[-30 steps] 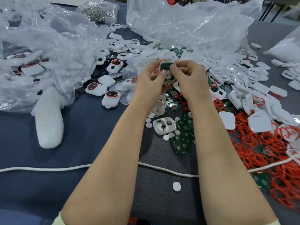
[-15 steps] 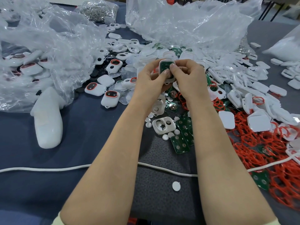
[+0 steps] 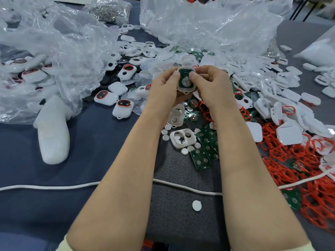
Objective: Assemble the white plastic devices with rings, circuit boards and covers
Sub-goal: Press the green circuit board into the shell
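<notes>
White rounded-square plastic shell (image 3: 186,90) with a green circuit board (image 3: 185,72) seated in its open face. It is held above the table at the middle of the scene, just far of the loose parts, with the open face tilted toward the camera.

Left hand (image 3: 165,87): fingers curled under the shell's left edge, thumb tip on the left rim. Right hand (image 3: 211,86): fingers curled round the right edge, thumb pressing on the board beside a round silver contact (image 3: 185,82). Both hands are clamped on the shell.

On the table just near of the hands:
- An open white frame with round holes (image 3: 182,138), lying flat.
- Small white discs (image 3: 184,151) scattered around the frame.
- Loose green boards (image 3: 201,158) just right of the frame, overlapping one another.
- A single white disc (image 3: 196,205) on the dark textured mat (image 3: 181,223), near of a white cord (image 3: 54,187) that runs left to right beneath both forearms.

Right side:
- A heap of red rubber rings (image 3: 317,178).
- A pile of flat white covers (image 3: 290,95) far of the rings.

Left of the hands:
- Closed white devices with red-rimmed windows (image 3: 123,107) on the blue-grey cloth (image 3: 90,151).
- A crumpled clear plastic bag (image 3: 54,51) further left, lying over more of these devices.
- A milky-white elongated pouch (image 3: 52,134) at the bag's near edge.

Far side:
- A second clear bag (image 3: 208,24).
- A bag of small metal parts (image 3: 108,9) to its left.
</notes>
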